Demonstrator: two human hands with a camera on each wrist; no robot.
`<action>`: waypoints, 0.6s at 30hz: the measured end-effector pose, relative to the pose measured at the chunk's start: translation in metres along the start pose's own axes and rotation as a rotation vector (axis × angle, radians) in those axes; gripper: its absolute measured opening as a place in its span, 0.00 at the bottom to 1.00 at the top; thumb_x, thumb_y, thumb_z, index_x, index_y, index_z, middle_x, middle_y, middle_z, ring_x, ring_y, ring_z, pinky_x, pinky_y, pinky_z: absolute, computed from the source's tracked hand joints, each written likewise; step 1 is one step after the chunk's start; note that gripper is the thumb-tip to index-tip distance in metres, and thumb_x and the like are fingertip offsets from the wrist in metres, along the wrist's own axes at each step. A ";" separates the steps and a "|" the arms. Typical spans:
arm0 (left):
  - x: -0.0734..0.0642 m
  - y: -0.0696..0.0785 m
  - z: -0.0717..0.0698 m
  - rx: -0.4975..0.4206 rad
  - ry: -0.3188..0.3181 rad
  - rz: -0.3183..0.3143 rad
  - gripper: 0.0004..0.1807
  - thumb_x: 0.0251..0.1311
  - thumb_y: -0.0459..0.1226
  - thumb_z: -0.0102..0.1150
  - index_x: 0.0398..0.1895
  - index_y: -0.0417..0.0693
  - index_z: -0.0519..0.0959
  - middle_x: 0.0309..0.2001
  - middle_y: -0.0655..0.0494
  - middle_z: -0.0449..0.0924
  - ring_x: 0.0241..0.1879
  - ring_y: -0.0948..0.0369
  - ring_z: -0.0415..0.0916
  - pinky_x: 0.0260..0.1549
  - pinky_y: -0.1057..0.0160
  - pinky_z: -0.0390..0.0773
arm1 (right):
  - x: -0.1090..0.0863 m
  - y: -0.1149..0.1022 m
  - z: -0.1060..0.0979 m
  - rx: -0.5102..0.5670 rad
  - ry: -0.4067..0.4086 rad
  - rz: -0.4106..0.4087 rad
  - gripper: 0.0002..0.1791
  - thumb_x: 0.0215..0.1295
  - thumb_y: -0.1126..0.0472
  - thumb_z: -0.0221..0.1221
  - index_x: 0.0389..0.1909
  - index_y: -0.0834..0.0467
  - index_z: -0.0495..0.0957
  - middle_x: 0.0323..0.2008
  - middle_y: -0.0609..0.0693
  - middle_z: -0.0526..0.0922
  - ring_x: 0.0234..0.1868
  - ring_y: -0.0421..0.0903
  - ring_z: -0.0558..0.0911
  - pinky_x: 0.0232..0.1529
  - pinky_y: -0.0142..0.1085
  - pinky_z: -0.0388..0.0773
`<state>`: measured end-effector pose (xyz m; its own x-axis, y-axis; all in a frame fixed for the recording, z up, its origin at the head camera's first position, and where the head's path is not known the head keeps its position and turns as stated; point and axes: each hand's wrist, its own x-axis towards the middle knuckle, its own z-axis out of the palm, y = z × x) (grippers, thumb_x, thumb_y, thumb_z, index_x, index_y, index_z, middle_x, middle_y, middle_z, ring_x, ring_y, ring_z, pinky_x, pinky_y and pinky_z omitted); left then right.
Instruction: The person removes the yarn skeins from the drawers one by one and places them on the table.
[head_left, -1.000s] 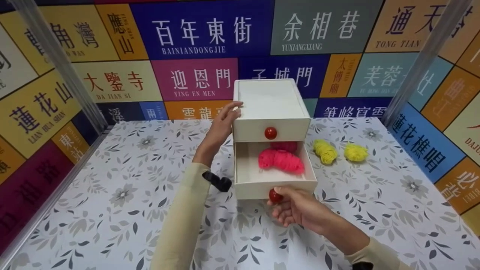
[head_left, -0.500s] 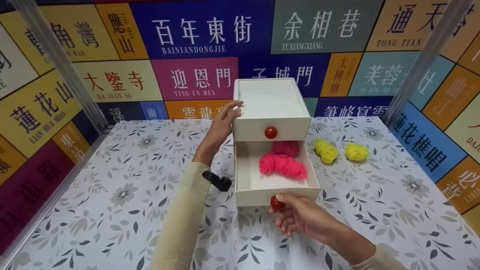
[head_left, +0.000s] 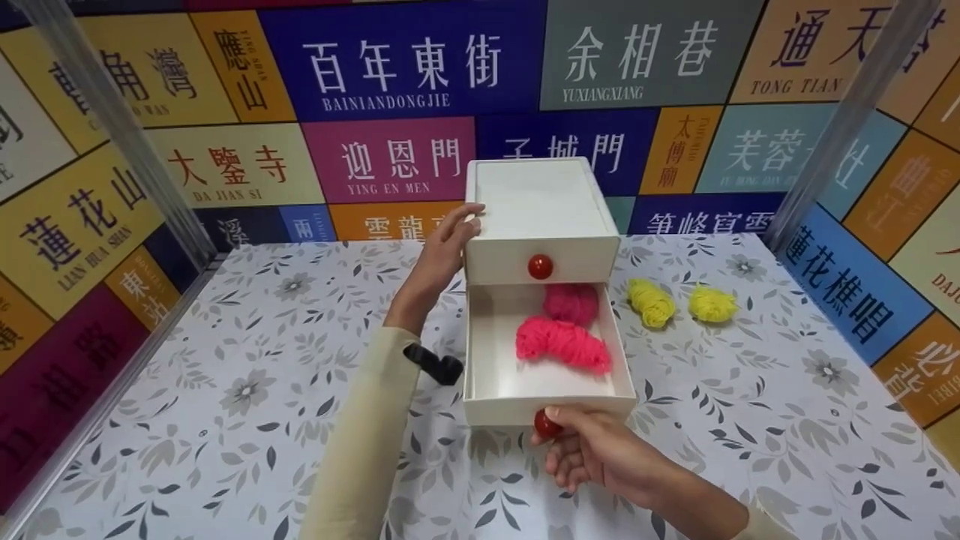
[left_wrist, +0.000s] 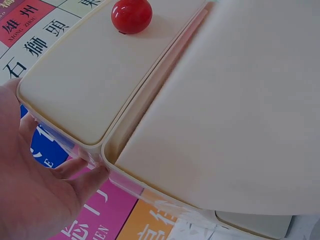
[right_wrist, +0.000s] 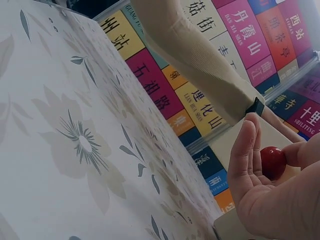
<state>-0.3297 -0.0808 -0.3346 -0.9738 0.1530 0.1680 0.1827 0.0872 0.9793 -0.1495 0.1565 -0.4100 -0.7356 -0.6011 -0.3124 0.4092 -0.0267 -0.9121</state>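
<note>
A white two-drawer cabinet (head_left: 536,196) stands on the table, its upper drawer (head_left: 495,261) closed. The lower drawer (head_left: 495,412) is pulled far out toward me. Inside it lie a bright pink yarn bundle (head_left: 564,343) and, behind that, a darker pink one (head_left: 571,303) partly under the upper drawer. My right hand (head_left: 611,454) pinches the lower drawer's red round knob (right_wrist: 273,162) between thumb and fingers. Against the cabinet's left side rests my left hand (head_left: 442,251), fingertips at the top edge. The left wrist view shows its fingers (left_wrist: 90,182) along the side wall.
Two yellow yarn bundles, one nearer (head_left: 651,303) and one farther right (head_left: 713,304), lie to the right of the cabinet. A floral cloth (head_left: 247,450) covers the table. Colourful printed panels (head_left: 405,60) and clear corner posts surround it.
My right hand has drawn the lower drawer farther out toward me, and more of the darker pink bundle shows. The left hand has stayed against the cabinet's side.
</note>
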 end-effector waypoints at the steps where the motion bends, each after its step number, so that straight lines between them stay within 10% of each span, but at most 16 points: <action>1: 0.000 0.000 0.000 0.003 0.001 0.000 0.22 0.75 0.45 0.45 0.69 0.58 0.69 0.70 0.47 0.67 0.65 0.51 0.69 0.69 0.44 0.68 | 0.000 0.001 0.000 0.000 -0.001 0.003 0.23 0.76 0.46 0.48 0.46 0.63 0.78 0.25 0.45 0.83 0.24 0.37 0.80 0.28 0.30 0.81; 18: 0.000 0.000 0.000 -0.007 -0.001 0.004 0.22 0.75 0.44 0.45 0.69 0.57 0.69 0.70 0.48 0.67 0.64 0.51 0.70 0.67 0.46 0.70 | -0.005 0.006 -0.003 0.003 -0.046 0.026 0.23 0.76 0.46 0.48 0.47 0.64 0.78 0.27 0.47 0.85 0.25 0.38 0.82 0.29 0.30 0.81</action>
<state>-0.3296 -0.0807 -0.3345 -0.9731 0.1542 0.1714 0.1852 0.0800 0.9794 -0.1451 0.1616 -0.4152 -0.6988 -0.6381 -0.3233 0.4296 -0.0130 -0.9029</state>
